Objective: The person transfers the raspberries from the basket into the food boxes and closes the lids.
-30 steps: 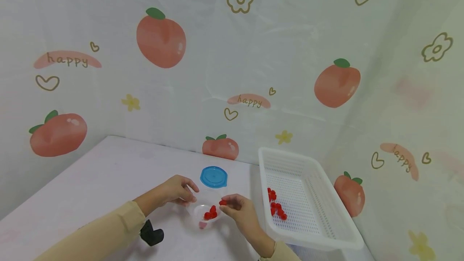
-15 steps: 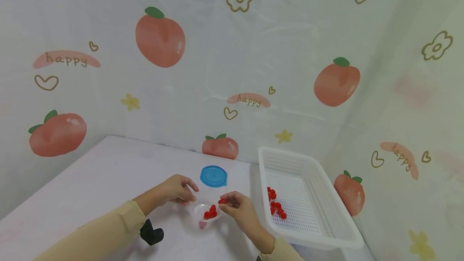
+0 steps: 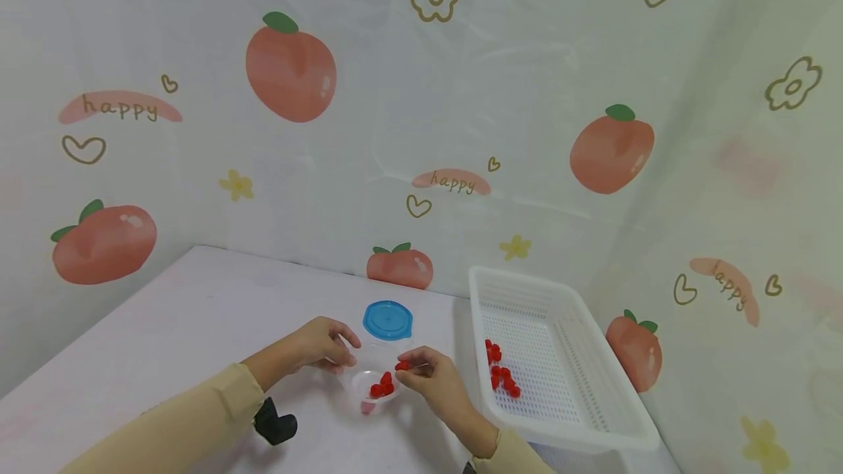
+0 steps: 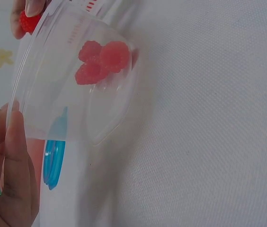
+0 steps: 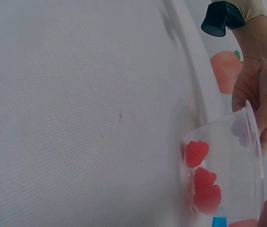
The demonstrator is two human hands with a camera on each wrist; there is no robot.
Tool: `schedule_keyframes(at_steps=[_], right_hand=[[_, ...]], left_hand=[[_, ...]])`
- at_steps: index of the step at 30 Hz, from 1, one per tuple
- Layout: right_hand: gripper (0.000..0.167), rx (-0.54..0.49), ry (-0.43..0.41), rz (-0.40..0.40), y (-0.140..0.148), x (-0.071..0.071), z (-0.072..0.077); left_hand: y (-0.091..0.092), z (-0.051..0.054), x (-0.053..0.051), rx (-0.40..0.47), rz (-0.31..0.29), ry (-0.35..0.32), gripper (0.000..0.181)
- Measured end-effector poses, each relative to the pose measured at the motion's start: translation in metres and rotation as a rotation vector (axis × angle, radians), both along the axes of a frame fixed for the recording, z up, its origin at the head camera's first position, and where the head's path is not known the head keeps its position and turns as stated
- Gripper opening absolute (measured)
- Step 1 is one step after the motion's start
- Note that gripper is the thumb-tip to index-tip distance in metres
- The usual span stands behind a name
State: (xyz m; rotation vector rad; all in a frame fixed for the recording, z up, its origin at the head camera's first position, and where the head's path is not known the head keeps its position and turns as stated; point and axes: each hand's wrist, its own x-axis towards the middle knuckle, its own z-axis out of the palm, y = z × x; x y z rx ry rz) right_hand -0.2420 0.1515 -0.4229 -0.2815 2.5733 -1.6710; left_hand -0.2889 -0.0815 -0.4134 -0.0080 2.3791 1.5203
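Observation:
A clear plastic container (image 3: 359,384) stands on the table with 3 raspberries (image 4: 95,61) in its bottom, seen through the wall in both wrist views. My left hand (image 3: 320,346) holds its rim at the left; in the left wrist view the fingers (image 4: 16,137) lie against that rim. Between thumb and fingertips, my right hand (image 3: 436,384) pinches another raspberry (image 3: 402,366) at the right side of the rim. This raspberry (image 4: 29,22) is partly covered by the fingers in the left wrist view.
A blue lid (image 3: 388,320) lies behind the container. To the right is a white perforated basket (image 3: 563,436) with several raspberries (image 3: 506,382) at its left side. A black wrist mount (image 3: 275,423) hangs beneath the left sleeve. A printed cloth wall (image 3: 329,189) stands behind the table.
My right hand has shifted very slightly left and up with the raspberry still pinched. The left hand, container and basket hold their places.

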Motion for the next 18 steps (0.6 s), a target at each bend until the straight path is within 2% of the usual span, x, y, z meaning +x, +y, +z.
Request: schedule_keyframes(at_steps=[18], right_hand=[[0.029,-0.018,-0.018,0.016,0.0005,-0.0013,-0.0009]], left_hand=[[0.0003,-0.0010,0.0005,0.000,-0.005,0.023,0.027]])
